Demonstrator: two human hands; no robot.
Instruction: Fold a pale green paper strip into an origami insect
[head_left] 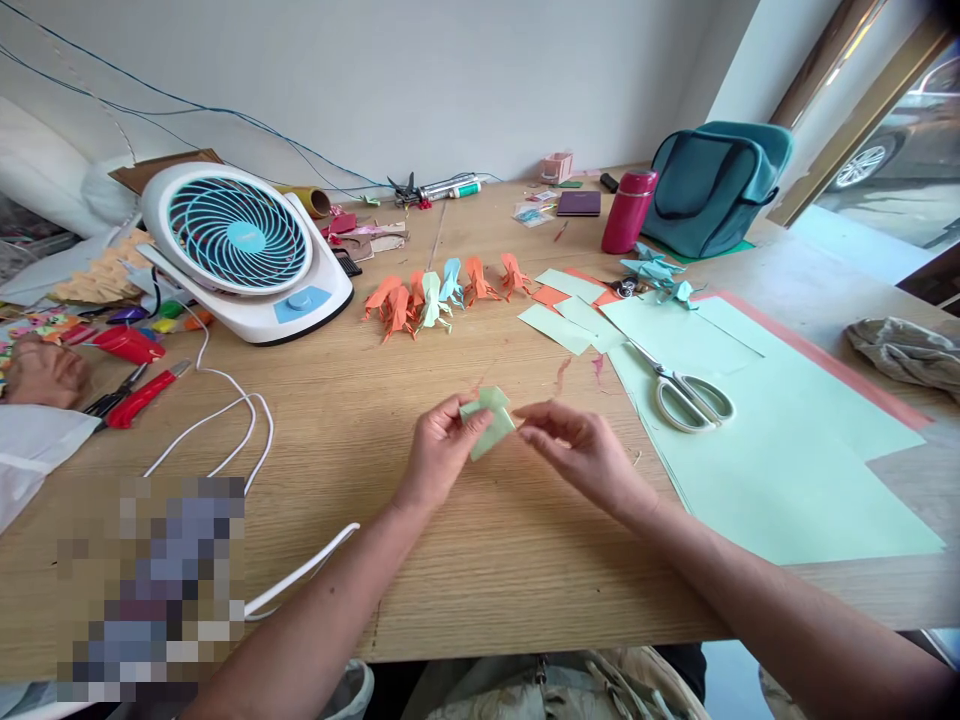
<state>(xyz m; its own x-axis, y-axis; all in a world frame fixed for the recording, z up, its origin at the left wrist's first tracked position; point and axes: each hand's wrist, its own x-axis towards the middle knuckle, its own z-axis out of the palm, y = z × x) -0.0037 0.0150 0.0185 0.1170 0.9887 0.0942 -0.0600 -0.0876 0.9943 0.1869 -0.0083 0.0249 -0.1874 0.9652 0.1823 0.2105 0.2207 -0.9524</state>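
Observation:
A small folded piece of pale green paper (491,420) is held just above the wooden table (450,570). My left hand (441,450) pinches its left side with thumb and fingers. My right hand (581,452) pinches its right edge with the fingertips. Behind my hands stands a row of folded paper figures (442,290), orange and pale green. Large pale green sheets (765,440) lie to the right, with white-handled scissors (686,395) resting on them.
A white desk fan (244,250) stands at the back left, its white cable (232,420) looping toward me. Red-handled tools (139,395) lie at the left. A red bottle (628,210) and a teal bag (712,185) stand at the back right; a crumpled cloth (904,350) lies far right.

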